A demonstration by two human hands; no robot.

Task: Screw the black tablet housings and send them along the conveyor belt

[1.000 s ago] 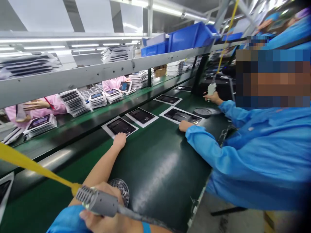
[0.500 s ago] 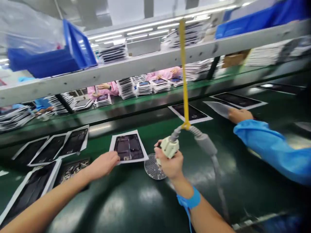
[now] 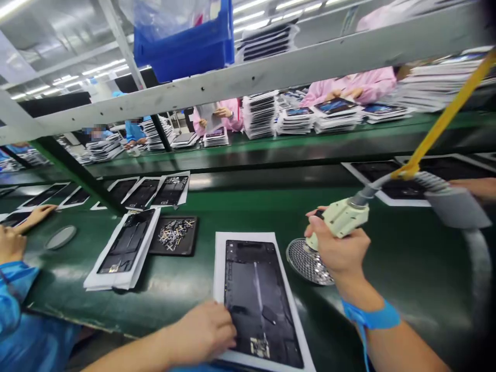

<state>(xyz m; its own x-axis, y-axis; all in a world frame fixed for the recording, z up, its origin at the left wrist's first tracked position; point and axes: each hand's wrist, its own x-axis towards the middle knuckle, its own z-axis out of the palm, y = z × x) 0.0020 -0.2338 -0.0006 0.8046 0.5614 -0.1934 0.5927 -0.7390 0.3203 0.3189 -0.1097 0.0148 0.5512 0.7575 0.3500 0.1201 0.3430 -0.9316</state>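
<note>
An opened black tablet housing (image 3: pixel 253 281) lies on a white sheet (image 3: pixel 221 245) near the bench's front. My left hand (image 3: pixel 207 328) is closed at their lower left edge, fingertips curled against it; the thumb is hidden. In my right hand (image 3: pixel 337 253) is a cream electric screwdriver (image 3: pixel 343 222) with a grey cable, slung from a yellow strap (image 3: pixel 453 111). Its working end is hidden. Just below and left of that hand sits a round dish (image 3: pixel 308 261) with a dimpled surface and small shiny pieces.
Left of the housing are a tray of small metal parts (image 3: pixel 176 235) and a sheet stack (image 3: pixel 124 279) topped by another housing. More housings (image 3: pixel 168 191) line the back. A co-worker's hands (image 3: pixel 11 243) show at far left. A shelf rail (image 3: pixel 240 82) with a blue bin (image 3: pixel 186 49) crosses above.
My view has swung left. With my left hand on it, the tablet housing on its sheet has come nearer to me. My right hand still grips the electric screwdriver by the dish.
</note>
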